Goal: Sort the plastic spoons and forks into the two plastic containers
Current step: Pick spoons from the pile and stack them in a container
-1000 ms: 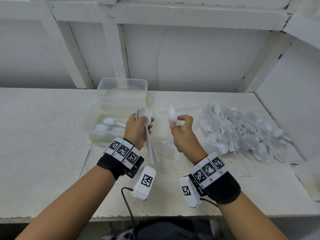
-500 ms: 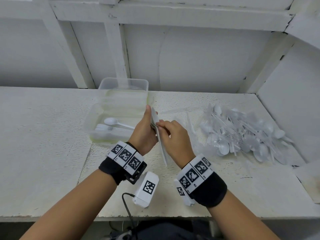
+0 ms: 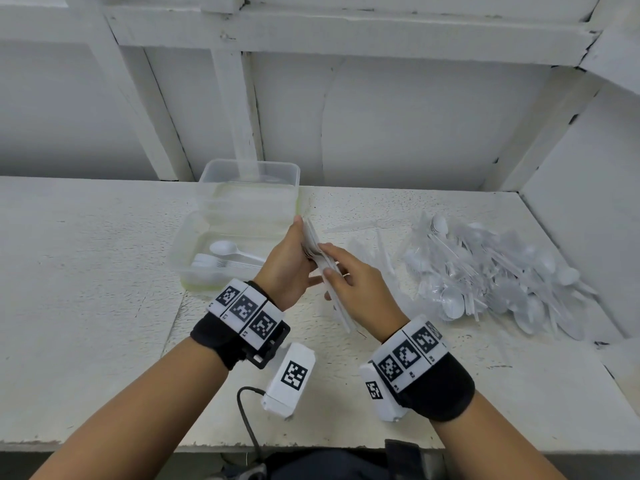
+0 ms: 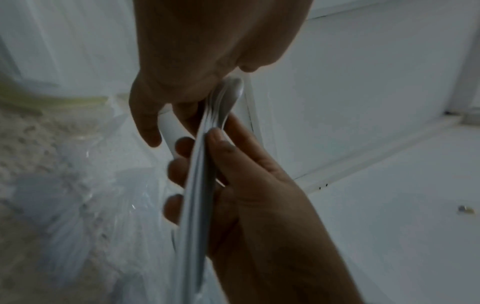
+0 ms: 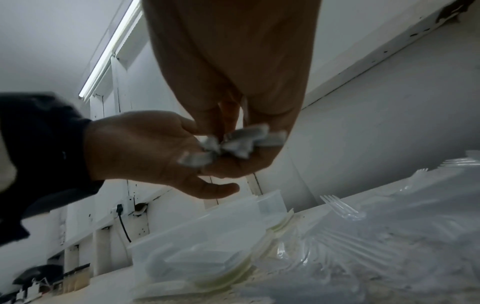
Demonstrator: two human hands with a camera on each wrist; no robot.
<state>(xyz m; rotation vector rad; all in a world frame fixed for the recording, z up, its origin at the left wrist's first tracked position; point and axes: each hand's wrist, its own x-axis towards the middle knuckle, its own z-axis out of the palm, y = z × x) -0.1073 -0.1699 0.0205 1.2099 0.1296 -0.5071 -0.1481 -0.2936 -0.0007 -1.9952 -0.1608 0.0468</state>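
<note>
We grip the spoon stack point(image 3: 313, 249) edge-on in our left hand point(image 3: 284, 268) while our right hand point(image 3: 360, 289) pinches its handles, long axis pointing toward us, the spoon container point(image 3: 194, 244) lying just left of that nearer left hand.

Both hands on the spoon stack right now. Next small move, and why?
Probably carry the spoon stack left and lay it in the near container. The left hand grips the nested stack, the right hand squares it from the side, and that container, just left of the hands, already holds spoons. The far container shows no spoons.
</note>
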